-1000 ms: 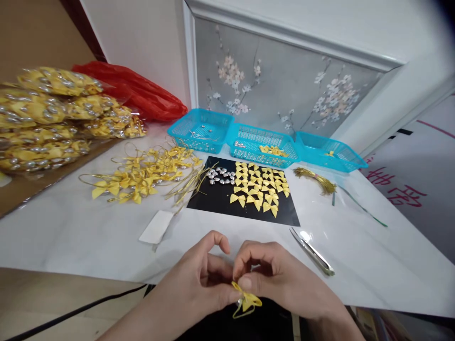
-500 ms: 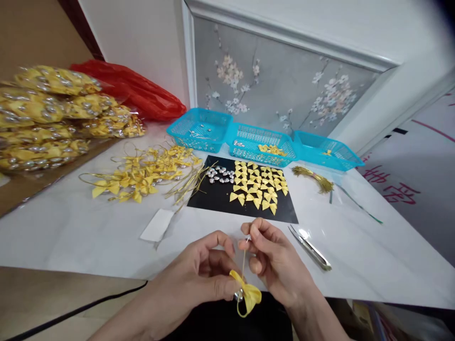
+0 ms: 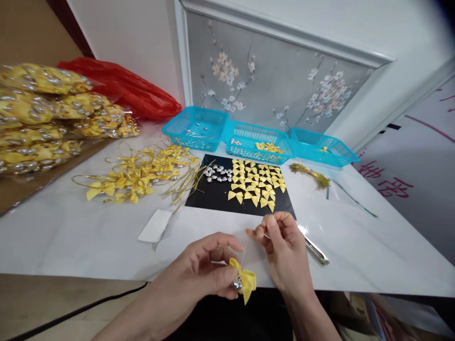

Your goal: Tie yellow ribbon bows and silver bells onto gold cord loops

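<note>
My left hand [image 3: 209, 267] pinches a yellow ribbon bow [image 3: 248, 280] between thumb and fingers, just past the table's front edge. A shiny silver bead [image 3: 237, 284] hangs against the bow by the thumb. From the top of the bow a thin pale cord [image 3: 244, 253] sticks up. My right hand [image 3: 282, 246] is to the right, apart from the bow, thumb and index finger pressed together. A small whitish sliver shows at those fingertips, too small to name. Beyond the hands, a black mat [image 3: 209, 201] carries rows of yellow bows [image 3: 252, 182] and loose silver beads [image 3: 217, 174].
Metal tweezers [image 3: 316, 250] lie partly behind my right hand. Blue baskets [image 3: 199, 137] line the wall. Finished-looking bows on gold cords [image 3: 135, 175] lie left of the mat, with a white card [image 3: 155, 226] in front. Packed bags [image 3: 39, 113] are stacked far left; a gold cord bundle [image 3: 311, 174] lies right.
My right hand has moved up and right, away from the bow. The gold loop hanging below the bow no longer shows, and the cord above it looks shorter. My left hand keeps its pinch.
</note>
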`<state>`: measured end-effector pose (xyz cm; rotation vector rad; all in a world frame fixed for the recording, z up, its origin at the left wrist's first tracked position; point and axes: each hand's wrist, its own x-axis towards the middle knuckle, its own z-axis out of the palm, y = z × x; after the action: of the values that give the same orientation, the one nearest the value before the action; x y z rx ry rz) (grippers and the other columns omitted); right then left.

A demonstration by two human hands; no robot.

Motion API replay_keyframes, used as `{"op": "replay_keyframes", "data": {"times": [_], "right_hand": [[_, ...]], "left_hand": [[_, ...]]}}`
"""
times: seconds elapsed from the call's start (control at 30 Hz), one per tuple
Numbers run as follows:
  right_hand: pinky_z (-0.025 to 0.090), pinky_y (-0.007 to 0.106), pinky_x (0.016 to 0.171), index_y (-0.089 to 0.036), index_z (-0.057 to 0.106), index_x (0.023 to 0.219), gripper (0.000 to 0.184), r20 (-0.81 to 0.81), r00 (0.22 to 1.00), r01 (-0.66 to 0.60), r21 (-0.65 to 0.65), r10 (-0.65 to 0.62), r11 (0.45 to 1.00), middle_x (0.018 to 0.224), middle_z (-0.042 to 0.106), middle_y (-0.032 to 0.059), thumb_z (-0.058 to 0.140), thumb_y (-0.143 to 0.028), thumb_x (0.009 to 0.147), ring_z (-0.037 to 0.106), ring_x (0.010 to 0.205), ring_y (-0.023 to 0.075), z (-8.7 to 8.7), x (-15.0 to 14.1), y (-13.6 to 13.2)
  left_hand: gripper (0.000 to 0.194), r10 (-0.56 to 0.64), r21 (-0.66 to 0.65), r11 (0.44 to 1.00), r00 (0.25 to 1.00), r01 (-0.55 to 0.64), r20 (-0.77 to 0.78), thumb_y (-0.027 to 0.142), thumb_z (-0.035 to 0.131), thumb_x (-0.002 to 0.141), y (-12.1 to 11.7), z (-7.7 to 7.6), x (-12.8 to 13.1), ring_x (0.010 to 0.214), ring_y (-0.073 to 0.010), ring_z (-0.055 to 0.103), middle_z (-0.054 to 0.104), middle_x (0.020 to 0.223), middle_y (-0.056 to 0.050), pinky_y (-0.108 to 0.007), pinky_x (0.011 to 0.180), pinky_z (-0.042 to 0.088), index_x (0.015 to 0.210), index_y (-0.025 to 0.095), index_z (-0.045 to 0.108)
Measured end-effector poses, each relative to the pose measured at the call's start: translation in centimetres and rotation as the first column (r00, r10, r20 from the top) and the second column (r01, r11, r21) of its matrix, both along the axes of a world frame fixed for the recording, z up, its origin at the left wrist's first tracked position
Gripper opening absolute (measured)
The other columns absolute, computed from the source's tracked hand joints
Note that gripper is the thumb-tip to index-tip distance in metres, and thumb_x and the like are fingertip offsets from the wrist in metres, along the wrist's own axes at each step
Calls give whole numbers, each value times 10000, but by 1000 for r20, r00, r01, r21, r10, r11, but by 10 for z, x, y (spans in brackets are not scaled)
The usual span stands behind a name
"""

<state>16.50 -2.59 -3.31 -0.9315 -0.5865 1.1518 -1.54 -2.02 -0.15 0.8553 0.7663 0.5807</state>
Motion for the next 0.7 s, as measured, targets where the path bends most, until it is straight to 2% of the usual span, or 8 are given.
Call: {"op": "replay_keyframes", "data": {"times": [0.13,0.23,0.3,0.37,0.5,0.6,0.7], "right_hand": [[629,287,660,-199,565,796,299,-1,1000,-29,-7,29,1000,689,604,-74,788,-396,820,562,547,62,0,-2,-4],[575,202,529,-227,566,871,301,-66,996,-62,-32,59,998,686,591,-89,815,-376,788,502,491,41,4,-2,-4],[545,158,498,-240,571,946,343,-127,988,-94,-60,85,994,692,587,-95,837,-341,754,438,463,18,7,0,-1],[582,169,581,-227,575,982,390,-183,977,-128,-89,111,988,702,583,-97,855,-295,719,382,454,-5,8,1,1],[618,307,826,-228,564,977,380,-228,963,-168,-102,141,981,676,540,-120,847,-266,726,333,460,-10,3,-3,4],[614,331,826,-244,563,970,341,-202,968,-169,-83,149,982,658,525,-126,832,-298,766,325,463,-4,-1,-8,2],[597,276,791,-264,556,946,307,-159,978,-147,-54,137,988,652,515,-133,815,-328,796,322,466,-3,-5,-8,-1]], "left_hand": [[212,15,59,998,999,-13,-43,377,808,784,-3,3,0,791,-138,630,685,886,5,-220,668,540,945,246,766],[196,11,102,995,997,-4,-76,402,800,783,-5,3,-1,741,-139,625,689,801,8,-227,656,542,893,240,782],[197,16,127,992,993,-1,-115,404,793,785,-5,3,-1,686,-131,613,682,744,15,-229,641,531,878,231,776],[178,13,166,986,988,13,-157,381,779,796,-4,4,-1,643,-119,593,671,706,25,-221,630,505,871,220,767],[159,16,311,948,962,72,-272,329,703,847,-2,7,-1,628,-122,563,652,655,25,-220,626,456,774,193,744],[190,34,390,915,944,102,-327,295,657,862,-1,9,-2,634,-134,559,651,646,16,-231,626,441,726,187,733],[185,52,405,910,948,85,-315,283,655,854,-1,10,-3,623,-133,547,630,628,21,-230,617,433,714,186,729]]}}
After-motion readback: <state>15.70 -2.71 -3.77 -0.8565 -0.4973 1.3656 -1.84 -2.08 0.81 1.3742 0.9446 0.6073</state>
